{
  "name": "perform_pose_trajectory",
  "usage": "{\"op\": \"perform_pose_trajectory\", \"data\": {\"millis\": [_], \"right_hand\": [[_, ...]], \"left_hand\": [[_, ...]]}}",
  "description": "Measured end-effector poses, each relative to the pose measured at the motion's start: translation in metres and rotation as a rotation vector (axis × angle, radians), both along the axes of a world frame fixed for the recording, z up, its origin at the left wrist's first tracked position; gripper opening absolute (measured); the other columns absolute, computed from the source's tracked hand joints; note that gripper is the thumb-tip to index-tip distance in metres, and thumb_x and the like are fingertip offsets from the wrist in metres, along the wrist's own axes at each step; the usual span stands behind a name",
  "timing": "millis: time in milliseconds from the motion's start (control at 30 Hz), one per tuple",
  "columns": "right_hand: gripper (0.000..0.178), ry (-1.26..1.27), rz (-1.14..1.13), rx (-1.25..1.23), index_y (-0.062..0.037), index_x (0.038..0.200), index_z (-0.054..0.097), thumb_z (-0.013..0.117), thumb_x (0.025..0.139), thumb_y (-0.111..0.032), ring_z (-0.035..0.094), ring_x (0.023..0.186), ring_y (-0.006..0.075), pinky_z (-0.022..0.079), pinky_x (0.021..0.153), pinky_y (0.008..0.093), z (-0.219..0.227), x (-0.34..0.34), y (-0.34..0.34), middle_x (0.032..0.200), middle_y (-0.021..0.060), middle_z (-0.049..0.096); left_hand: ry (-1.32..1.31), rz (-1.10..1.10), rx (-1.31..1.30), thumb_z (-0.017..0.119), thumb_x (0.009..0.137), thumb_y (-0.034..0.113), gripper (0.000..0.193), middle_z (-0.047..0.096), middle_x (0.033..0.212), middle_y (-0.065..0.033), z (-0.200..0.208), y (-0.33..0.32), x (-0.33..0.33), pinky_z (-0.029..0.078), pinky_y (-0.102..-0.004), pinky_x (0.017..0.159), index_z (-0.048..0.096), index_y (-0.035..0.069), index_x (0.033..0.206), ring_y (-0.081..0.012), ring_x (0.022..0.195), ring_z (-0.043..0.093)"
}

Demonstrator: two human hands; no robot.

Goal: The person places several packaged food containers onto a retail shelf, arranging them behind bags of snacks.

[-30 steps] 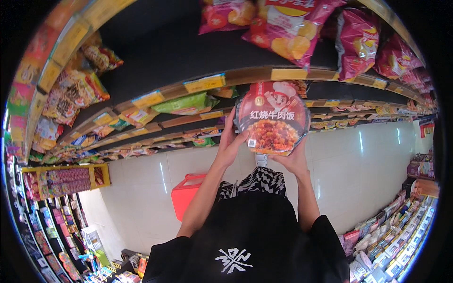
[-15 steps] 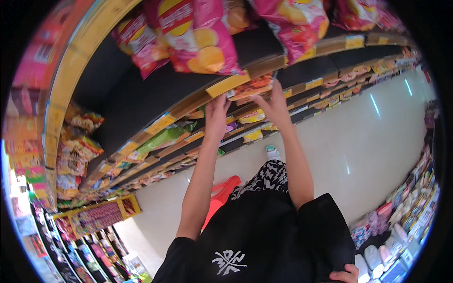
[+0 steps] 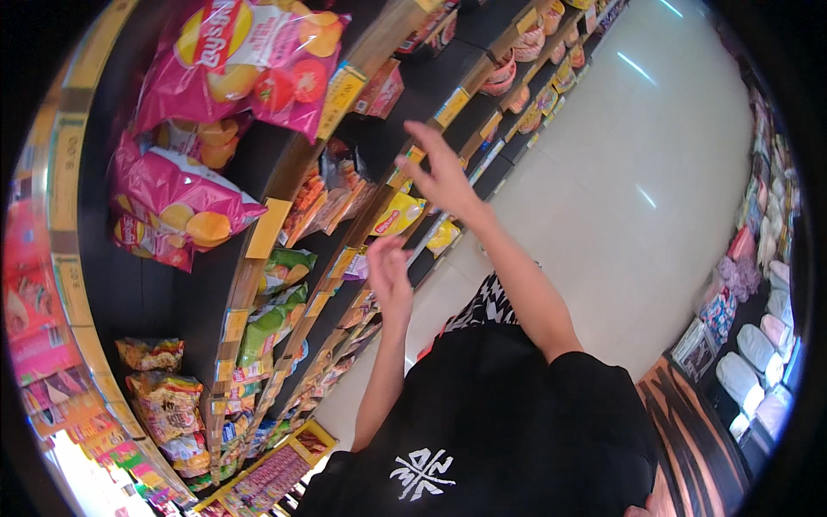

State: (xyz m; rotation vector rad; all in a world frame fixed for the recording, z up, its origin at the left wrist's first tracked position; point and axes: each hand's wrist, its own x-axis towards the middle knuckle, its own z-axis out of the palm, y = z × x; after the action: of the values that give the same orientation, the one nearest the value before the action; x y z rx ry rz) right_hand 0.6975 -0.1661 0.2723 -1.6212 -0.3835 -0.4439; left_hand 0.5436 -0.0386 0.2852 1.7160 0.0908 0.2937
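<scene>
My right hand is raised before the shelves with its fingers stretched and thumb apart, holding nothing. It is nearest to a pink box on the shelf, with a gap between them. Lower and to the left, my left hand is empty, its fingers loosely bent and apart. Beside it lies a yellow snack bag on a lower shelf. Clear packs of orange-red food stand on the shelf to the left of both hands.
Pink potato chip bags hang over the upper shelf edge. Green snack bags sit lower left. Pink bowl-shaped packs line the far shelves. An orange-and-black striped surface is at lower right, below wrapped goods.
The flat orange-red pack has left both hands. My hands have drawn apart, the left one lower. The view has turned, so the shelves now run more steeply across it.
</scene>
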Motion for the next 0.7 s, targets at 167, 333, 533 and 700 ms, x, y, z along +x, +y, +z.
{"op": "perform_pose_trajectory", "data": {"millis": [167,333,533,700], "right_hand": [[0.044,-0.082,-0.093,0.011,0.0,0.121,0.047,0.057,0.086,-0.024,0.052,0.106,0.0273,0.043,0.084,0.033,0.017,0.055,-0.035,0.118,0.0166,0.051],[0.045,-0.032,-0.155,-0.02,0.0031,0.117,0.05,0.054,0.086,-0.028,0.051,0.108,0.0343,0.041,0.091,0.0378,0.025,0.104,-0.032,0.116,0.022,0.053],[0.042,0.082,0.002,0.195,0.0043,0.112,0.053,0.049,0.087,-0.029,0.052,0.105,0.0385,0.041,0.09,0.0401,0.055,0.129,-0.019,0.111,0.0248,0.056],[0.037,0.162,0.129,0.409,-0.0011,0.115,0.054,0.048,0.088,-0.026,0.055,0.106,0.0326,0.042,0.09,0.0368,0.069,0.155,0.001,0.113,0.0212,0.058]], "left_hand": [[-0.091,-0.098,-0.042,0.041,0.096,0.03,0.048,0.034,0.136,-0.016,0.032,-0.04,0.103,0.032,-0.0397,0.103,0.03,0.004,0.135,-0.0242,0.126,0.034],[-0.145,0.062,-0.077,0.054,0.089,0.029,0.077,0.018,0.142,-0.0206,0.046,-0.035,0.199,0.025,-0.0403,0.106,0.003,0.003,0.14,-0.0236,0.131,0.024],[-0.207,0.293,-0.042,0.054,0.089,0.027,0.067,0.031,0.137,-0.0194,0.054,-0.035,0.234,0.026,-0.0376,0.104,0.018,-0.005,0.136,-0.0245,0.124,0.034],[-0.231,0.321,-0.069,0.046,0.092,0.033,0.061,0.03,0.139,-0.0154,0.066,-0.027,0.248,0.027,-0.0372,0.103,0.024,-0.001,0.136,-0.0233,0.125,0.034]]}}
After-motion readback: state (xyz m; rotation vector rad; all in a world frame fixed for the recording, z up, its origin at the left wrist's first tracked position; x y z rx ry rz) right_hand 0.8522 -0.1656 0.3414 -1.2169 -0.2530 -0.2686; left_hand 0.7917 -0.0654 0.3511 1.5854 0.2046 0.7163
